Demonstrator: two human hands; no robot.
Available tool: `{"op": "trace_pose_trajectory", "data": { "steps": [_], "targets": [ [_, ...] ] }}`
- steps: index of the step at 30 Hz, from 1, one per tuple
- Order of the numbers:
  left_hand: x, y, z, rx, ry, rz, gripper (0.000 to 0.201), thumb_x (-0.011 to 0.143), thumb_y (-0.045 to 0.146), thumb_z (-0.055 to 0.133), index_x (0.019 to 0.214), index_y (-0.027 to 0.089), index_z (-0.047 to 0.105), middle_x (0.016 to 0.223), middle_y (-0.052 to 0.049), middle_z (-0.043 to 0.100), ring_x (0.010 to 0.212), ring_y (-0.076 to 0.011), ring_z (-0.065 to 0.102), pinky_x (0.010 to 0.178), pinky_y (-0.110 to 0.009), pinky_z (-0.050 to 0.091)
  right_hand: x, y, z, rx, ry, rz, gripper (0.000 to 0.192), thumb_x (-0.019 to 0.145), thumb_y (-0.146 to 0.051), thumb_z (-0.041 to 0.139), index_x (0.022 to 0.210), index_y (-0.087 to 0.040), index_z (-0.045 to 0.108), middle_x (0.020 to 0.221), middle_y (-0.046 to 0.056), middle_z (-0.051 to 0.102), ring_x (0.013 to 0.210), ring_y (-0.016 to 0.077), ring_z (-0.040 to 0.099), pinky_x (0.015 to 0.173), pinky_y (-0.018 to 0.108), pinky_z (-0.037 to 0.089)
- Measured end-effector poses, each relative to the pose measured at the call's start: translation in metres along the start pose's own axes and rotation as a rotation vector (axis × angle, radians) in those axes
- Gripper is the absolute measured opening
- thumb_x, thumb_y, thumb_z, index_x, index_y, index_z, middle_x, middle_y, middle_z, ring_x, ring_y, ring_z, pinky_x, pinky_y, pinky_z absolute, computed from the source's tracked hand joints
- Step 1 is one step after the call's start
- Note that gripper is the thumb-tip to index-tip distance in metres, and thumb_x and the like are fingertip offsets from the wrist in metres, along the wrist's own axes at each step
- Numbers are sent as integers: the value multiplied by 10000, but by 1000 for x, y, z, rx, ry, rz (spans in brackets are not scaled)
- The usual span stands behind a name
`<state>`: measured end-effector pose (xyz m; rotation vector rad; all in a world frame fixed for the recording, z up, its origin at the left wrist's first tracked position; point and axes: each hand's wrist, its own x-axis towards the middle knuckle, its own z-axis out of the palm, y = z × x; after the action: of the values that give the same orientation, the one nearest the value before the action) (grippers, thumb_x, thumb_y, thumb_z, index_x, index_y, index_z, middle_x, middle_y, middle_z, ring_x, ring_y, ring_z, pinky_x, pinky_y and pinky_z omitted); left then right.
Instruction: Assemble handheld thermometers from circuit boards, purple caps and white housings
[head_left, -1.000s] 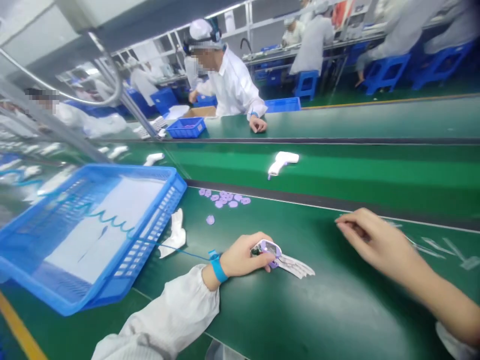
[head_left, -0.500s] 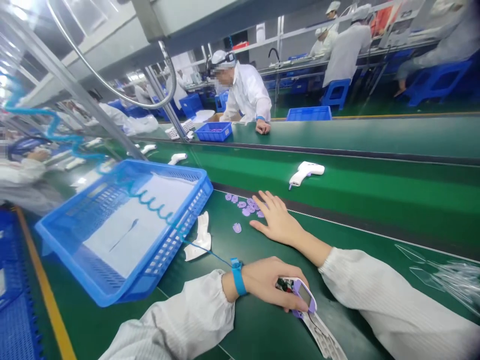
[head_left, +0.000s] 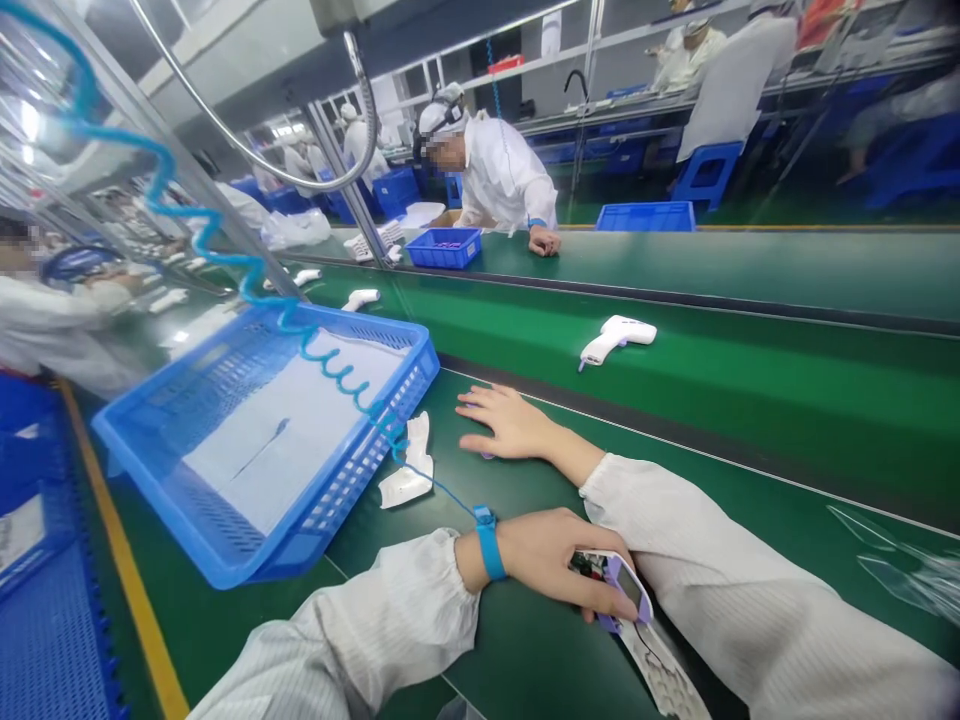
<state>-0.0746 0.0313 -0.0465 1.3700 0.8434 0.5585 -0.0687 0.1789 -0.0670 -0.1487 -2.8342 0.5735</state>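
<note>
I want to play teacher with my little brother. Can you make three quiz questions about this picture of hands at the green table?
1. True or false: the left hand wears a blue wrist strap.
2. What does the right hand rest on? A) the blue basket B) the green table C) the white thermometer gun
3. Fill in: the left hand's grip is on a small ______ and white gadget.

Key
1. True. A curly blue cord runs up from the strap.
2. B. It lies flat, fingers spread, by the dark strip.
3. Purple. Its wires show, and it lies on the table.
</note>
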Motion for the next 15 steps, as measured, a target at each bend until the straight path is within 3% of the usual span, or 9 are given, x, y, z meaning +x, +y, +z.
{"op": "trace_pose_trajectory", "data": {
  "steps": [3,6,9,15],
  "targets": [
    [-1,-4,0,-1,-4,5,570,816,706,829,1122,227,786,845,-24,799,718,-178,771,749,-278,621,-25,-15,5,-9,26,-25,561,1068,-598,584,1481,-223,645,1621,126,578,1544,357,443,1267,576,307],
    [-3,-8,-1,-22,-11,33,543,841,665,831,1119,201,775,911,-57,808,726,-184,767,746,-296,627,-51,-29,6,-28,69,15,331,1151,-341,445,1288,-199,711,1410,142,678,1289,308,588,1069,494,470],
    [-6,-10,-2,-26,-9,80,498,891,615,810,1100,166,752,902,-88,799,718,-181,753,713,-293,619,-83,-33,-2,-38,79,31,261,1137,-312,484,1155,-199,718,1226,123,701,1062,281,598,909,442,512],
    [-11,-5,3,-8,55,58,453,916,575,802,1050,150,723,870,-87,783,679,-172,751,659,-275,605,-188,-21,-35,-76,153,152,222,1133,-290,488,1169,-207,691,1185,109,670,1069,264,587,957,436,531]
  ]
}}
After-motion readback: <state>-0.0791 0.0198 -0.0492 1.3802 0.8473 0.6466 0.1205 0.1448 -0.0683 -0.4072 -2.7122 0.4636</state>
